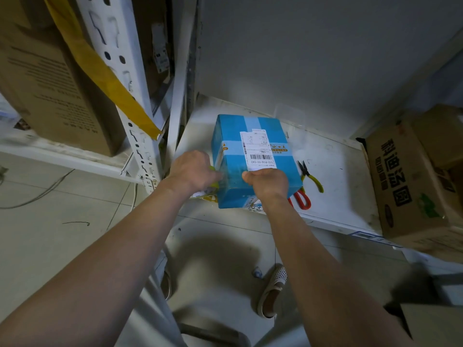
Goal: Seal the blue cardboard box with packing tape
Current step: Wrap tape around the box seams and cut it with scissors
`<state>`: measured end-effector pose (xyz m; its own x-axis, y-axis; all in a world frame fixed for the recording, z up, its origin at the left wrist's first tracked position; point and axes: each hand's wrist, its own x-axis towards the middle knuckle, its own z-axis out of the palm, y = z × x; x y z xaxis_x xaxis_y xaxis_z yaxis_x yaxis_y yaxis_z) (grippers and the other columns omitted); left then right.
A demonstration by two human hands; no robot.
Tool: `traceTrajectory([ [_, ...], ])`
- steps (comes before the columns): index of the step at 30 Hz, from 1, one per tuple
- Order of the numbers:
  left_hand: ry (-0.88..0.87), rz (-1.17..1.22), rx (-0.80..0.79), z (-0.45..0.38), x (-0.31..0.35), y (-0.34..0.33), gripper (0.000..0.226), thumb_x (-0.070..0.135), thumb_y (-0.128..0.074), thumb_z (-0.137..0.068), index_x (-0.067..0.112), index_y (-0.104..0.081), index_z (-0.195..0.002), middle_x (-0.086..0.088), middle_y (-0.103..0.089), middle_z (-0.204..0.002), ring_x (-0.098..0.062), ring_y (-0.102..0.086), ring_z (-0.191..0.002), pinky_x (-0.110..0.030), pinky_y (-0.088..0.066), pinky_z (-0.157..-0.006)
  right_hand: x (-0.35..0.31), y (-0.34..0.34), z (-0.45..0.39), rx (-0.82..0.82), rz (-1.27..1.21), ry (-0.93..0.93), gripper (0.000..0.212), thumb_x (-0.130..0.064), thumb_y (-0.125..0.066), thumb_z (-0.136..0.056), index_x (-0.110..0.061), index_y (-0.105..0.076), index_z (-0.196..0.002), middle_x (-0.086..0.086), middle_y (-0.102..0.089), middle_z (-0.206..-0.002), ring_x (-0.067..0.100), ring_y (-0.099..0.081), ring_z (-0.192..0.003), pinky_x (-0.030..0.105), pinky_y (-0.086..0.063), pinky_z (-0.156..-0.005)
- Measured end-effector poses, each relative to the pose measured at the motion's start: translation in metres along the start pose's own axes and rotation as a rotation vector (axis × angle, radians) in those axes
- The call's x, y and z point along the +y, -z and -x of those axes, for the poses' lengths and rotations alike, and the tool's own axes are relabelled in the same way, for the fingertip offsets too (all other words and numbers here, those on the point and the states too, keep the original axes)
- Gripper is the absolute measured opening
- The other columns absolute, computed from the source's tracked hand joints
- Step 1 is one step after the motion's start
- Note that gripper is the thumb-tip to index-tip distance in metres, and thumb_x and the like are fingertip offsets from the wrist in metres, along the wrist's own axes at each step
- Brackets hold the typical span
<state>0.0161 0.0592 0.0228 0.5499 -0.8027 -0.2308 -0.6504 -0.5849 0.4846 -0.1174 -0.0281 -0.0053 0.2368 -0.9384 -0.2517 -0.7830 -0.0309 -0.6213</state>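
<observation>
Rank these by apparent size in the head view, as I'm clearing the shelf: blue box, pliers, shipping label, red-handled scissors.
1. blue box
2. shipping label
3. pliers
red-handled scissors: unranked, since the right hand and the box hide most of them.

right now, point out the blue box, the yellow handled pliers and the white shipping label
blue box (231,194), head view, on its near side face
yellow handled pliers (316,182), head view, on a yellow handle
white shipping label (256,146), head view, on the label's middle, above the barcode

Dim cool light, soft floor shadow, wide-angle edge bending, perhaps slight motion blur
</observation>
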Motion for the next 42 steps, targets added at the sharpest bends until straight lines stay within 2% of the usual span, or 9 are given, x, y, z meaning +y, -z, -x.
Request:
traceTrajectory([
  [2, 0.012, -0.003, -0.018, -0.002, 0.001, -0.001, 0.034, 0.046, -0.068, -0.077, 0.015, -0.056, -0.082, 0.001, -0.053, -0.07, -0.012, -0.047, -0.065, -0.026, -0.034, -0.051, 0.0, 0.0, -0.001, -0.01, 0.073, 0.026, 0.043, -0.038, -0.061, -0.085, -0.02, -0.049, -0.122, -0.002, -0.058, -0.108, 0.011, -0.05, -0.082, 0.017, -0.034, -0.053],
  [7, 0.021, -0.041, -0.034, -0.002, 0.002, -0.002, 0.043, 0.053, -0.07, -0.074, 0.014, -0.056, -0.084, 0.003, -0.051, -0.07, -0.015, -0.051, -0.073, -0.026, -0.034, -0.052, 0.003, -0.002, 0.002, 0.025, 0.012, -0.004, 0.035, -0.033, -0.065, -0.083, -0.017, -0.057, -0.112, 0.003, -0.063, -0.111, 0.013, -0.052, -0.087, 0.024, -0.042, -0.069],
  [14, 0.041, -0.028, -0.025, -0.002, 0.004, -0.004, 0.04, 0.052, -0.071, -0.074, 0.017, -0.052, -0.079, 0.005, -0.048, -0.068, -0.011, -0.046, -0.067, -0.024, -0.031, -0.048, 0.002, -0.005, 0.003, 0.039, 0.048, -0.022, 0.035, -0.038, -0.064, -0.083, -0.017, -0.057, -0.11, 0.002, -0.063, -0.11, 0.012, -0.051, -0.084, 0.022, -0.038, -0.064],
  [20, 0.045, -0.031, -0.033, -0.002, 0.003, -0.005, 0.039, 0.052, -0.07, -0.075, 0.018, -0.051, -0.077, 0.005, -0.049, -0.069, -0.01, -0.045, -0.067, -0.024, -0.031, -0.049, 0.0, -0.003, 0.008, 0.057, 0.053, 0.003, 0.02, -0.034, -0.065, -0.083, -0.022, -0.05, -0.084, 0.002, -0.065, -0.107, 0.013, -0.051, -0.083, 0.026, -0.044, -0.067],
  [23, 0.045, -0.038, -0.038, -0.002, 0.003, -0.006, 0.04, 0.053, -0.069, -0.076, 0.019, -0.048, -0.074, 0.005, -0.048, -0.069, -0.011, -0.047, -0.069, -0.024, -0.031, -0.05, 0.0, -0.003, 0.011, 0.064, 0.093, 0.026, 0.019, -0.035, -0.064, -0.085, -0.017, -0.061, -0.092, 0.001, -0.064, -0.109, 0.011, -0.05, -0.081, 0.021, -0.039, -0.06],
  [30, 0.058, -0.035, -0.048, -0.002, 0.002, -0.007, 0.039, 0.052, -0.069, -0.075, 0.017, -0.051, -0.08, 0.004, -0.049, -0.07, -0.012, -0.048, -0.072, -0.024, -0.03, -0.047, -0.002, -0.007, 0.018, 0.132, 0.251, 0.121, 0.025, -0.041, -0.061, -0.087, -0.019, -0.07, -0.095, 0.001, -0.065, -0.103, 0.018, -0.06, -0.087, 0.032, -0.053, -0.071],
  [34, 0.054, -0.048, -0.044, -0.002, 0.0, -0.007, 0.04, 0.052, -0.07, -0.075, 0.017, -0.052, -0.082, 0.003, -0.05, -0.072, -0.014, -0.05, -0.076, -0.026, -0.034, -0.052, -0.002, -0.004, 0.018, 0.117, 0.359, 0.144, 0.038, -0.049, -0.061, -0.085, -0.019, -0.061, -0.109, 0.003, -0.045, -0.115, 0.016, -0.053, -0.091, 0.032, -0.052, -0.07],
  [38, 0.055, -0.037, -0.059, -0.002, -0.002, -0.009, 0.04, 0.052, -0.071, -0.073, 0.016, -0.056, -0.084, 0.003, -0.052, -0.073, -0.014, -0.05, -0.075, -0.026, -0.036, -0.054, 0.006, 0.007, 0.01, 0.114, 0.266, 0.098, 0.067, -0.057, -0.068, -0.073, -0.023, -0.033, -0.119, 0.001, -0.038, -0.107, 0.014, -0.05, -0.094, 0.032, -0.051, -0.068],
  [42, 0.055, -0.035, -0.058, -0.002, -0.002, -0.011, 0.041, 0.051, -0.07, -0.074, 0.014, -0.057, -0.087, 0.004, -0.05, -0.072, -0.014, -0.05, -0.078, -0.028, -0.039, -0.06, 0.01, 0.003, 0.005, 0.087, 0.372, 0.129, 0.062, -0.066, -0.053, -0.08, -0.023, -0.035, -0.121, 0.003, -0.038, -0.108, 0.018, -0.053, -0.1, 0.033, -0.053, -0.071],
])
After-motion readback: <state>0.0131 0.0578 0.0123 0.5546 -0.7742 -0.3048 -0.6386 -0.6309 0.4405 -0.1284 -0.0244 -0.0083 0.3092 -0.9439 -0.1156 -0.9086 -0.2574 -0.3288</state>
